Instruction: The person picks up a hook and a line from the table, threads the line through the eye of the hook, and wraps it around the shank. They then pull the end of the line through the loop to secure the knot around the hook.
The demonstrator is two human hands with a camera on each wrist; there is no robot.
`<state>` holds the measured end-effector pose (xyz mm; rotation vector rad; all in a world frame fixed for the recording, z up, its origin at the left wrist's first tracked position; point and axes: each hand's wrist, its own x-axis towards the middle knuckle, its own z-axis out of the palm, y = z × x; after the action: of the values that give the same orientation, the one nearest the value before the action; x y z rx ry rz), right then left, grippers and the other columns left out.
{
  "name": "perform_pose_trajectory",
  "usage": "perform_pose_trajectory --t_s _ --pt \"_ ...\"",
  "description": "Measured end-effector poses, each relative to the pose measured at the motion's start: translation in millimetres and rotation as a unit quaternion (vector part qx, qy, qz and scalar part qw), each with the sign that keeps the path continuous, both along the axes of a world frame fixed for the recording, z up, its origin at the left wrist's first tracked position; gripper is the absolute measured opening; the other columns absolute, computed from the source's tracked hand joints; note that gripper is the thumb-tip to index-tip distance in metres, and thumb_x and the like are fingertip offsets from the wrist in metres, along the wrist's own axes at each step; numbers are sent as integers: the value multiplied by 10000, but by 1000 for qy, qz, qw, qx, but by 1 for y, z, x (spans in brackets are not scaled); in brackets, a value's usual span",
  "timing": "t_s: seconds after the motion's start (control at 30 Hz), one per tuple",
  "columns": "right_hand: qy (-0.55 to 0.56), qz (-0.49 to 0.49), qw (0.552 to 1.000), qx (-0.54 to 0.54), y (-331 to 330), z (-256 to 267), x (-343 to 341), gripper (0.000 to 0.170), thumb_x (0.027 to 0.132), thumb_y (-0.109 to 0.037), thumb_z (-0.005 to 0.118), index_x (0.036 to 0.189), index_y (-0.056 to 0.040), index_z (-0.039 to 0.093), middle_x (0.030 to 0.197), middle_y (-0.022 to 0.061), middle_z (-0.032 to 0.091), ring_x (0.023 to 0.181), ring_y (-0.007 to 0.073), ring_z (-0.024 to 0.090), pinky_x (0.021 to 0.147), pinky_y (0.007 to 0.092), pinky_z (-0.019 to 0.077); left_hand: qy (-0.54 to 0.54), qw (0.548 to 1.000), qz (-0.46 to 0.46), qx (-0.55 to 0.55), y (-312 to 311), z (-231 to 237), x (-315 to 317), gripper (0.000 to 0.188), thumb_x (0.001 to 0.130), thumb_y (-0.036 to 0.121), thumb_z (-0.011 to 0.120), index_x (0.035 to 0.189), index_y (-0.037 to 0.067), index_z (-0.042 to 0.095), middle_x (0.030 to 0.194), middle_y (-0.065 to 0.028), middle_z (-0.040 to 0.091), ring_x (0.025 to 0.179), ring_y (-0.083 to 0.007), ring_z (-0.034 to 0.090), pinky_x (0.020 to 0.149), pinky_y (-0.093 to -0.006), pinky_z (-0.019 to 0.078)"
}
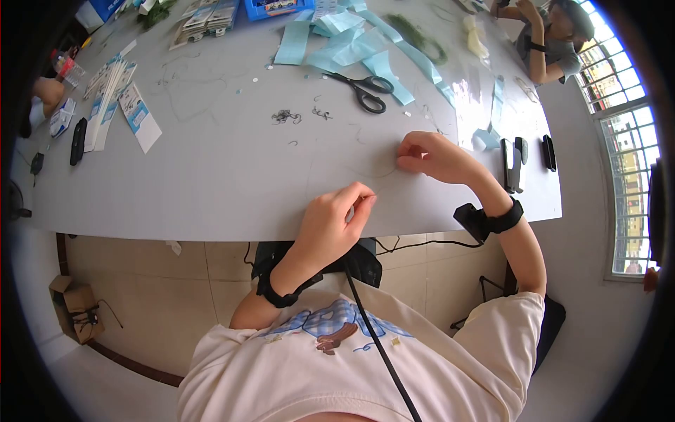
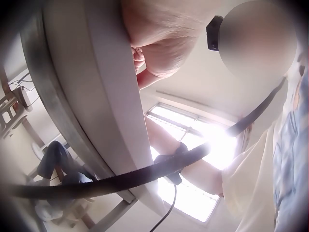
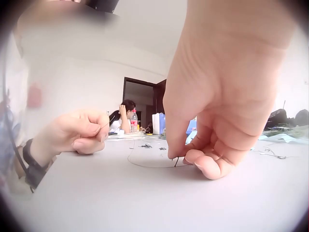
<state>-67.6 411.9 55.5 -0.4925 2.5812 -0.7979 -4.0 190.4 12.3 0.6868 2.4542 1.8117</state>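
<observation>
In the head view my left hand [image 1: 334, 219] is at the table's front edge, thumb and fingertip pinching a thin line. The right wrist view shows that line [image 3: 145, 166] curving in a loose loop over the tabletop toward my right hand [image 3: 217, 130]. My right hand, low over the table, pinches a small dark piece that looks like a fish hook [image 3: 176, 162] between thumb and fingertips. Beyond the hands lie a small pile of dark hooks [image 1: 286, 117] and a smaller cluster of hooks [image 1: 322, 112]. The left wrist view mostly hides the left fingertips.
Black scissors [image 1: 365, 91] and crumpled blue strips [image 1: 344, 46] lie farther back. A stapler [image 1: 514, 165] stands at the right, near a black object [image 1: 548, 152]. Printed cards [image 1: 139, 116] and a black knife-like tool [image 1: 79, 141] lie left. Another person [image 1: 555, 42] sits at the far right.
</observation>
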Motion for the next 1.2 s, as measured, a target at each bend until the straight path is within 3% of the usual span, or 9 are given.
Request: perform_pose_trajectory --t_s 0.07,0.17,0.37,0.53,0.67,0.77,0.93,1.03,1.2 --pt "-78 -87 993 -15 -2 10 -1 191 815 -184 596 849 3 581 733 63 574 640 162 534 584 293 436 -18 1000 -1 -3 -1 1 0 55 821 74 572 843 23 576 603 -95 577 443 -160 502 437 -271 375" --pt "-66 -143 983 -94 8 5 -3 177 812 -173 595 839 1 582 680 31 541 580 108 496 528 249 402 8 1000 18 18 0 -6 -1 36 814 60 575 821 25 578 639 -69 585 507 -128 494 452 -253 367" --pt "-110 -252 941 -195 18 3 -6 155 789 -142 609 840 2 584 600 -7 484 531 73 436 487 212 343 94 992 80 38 0 -7 -5 17 798 37 581 783 30 575 694 -53 578 642 -153 485 536 -256 380" --pt "-158 -220 939 -213 -3 9 -5 178 781 -124 608 893 12 589 720 26 565 544 79 447 485 214 349 72 995 49 40 -1 0 -4 25 804 36 576 784 22 572 683 -53 573 629 -162 485 561 -263 386" --pt "-119 -182 952 -216 -31 14 15 163 792 -115 609 906 -1 588 714 39 582 573 106 505 510 239 402 14 996 53 71 -5 -5 -2 23 817 35 571 810 14 578 694 -57 569 602 -145 478 574 -246 386" --pt "118 -91 967 -206 -51 35 42 89 814 -51 584 896 -20 572 756 92 569 577 155 534 535 287 440 -29 992 46 112 -8 -12 -3 34 822 41 575 833 10 582 681 -50 565 588 -130 469 566 -236 377" --pt "213 -108 965 -112 -53 27 51 112 807 -11 538 917 -17 556 848 98 550 634 270 571 579 352 456 -82 983 41 160 -9 -11 -2 53 830 50 577 850 3 593 668 -29 564 591 -88 461 565 -221 368" --pt "191 -104 975 -36 -46 25 51 122 803 -2 514 918 -9 553 879 108 548 687 315 572 611 366 459 -82 982 53 162 -6 -8 -3 57 828 45 577 843 -5 600 666 -27 568 593 -77 458 564 -217 367" --pt "139 -109 984 -26 -27 24 60 119 803 -2 504 911 -4 554 900 119 551 728 314 576 649 370 459 -84 979 60 174 -8 -8 -2 57 826 40 577 831 -12 602 660 -18 551 590 -73 442 556 -210 360"
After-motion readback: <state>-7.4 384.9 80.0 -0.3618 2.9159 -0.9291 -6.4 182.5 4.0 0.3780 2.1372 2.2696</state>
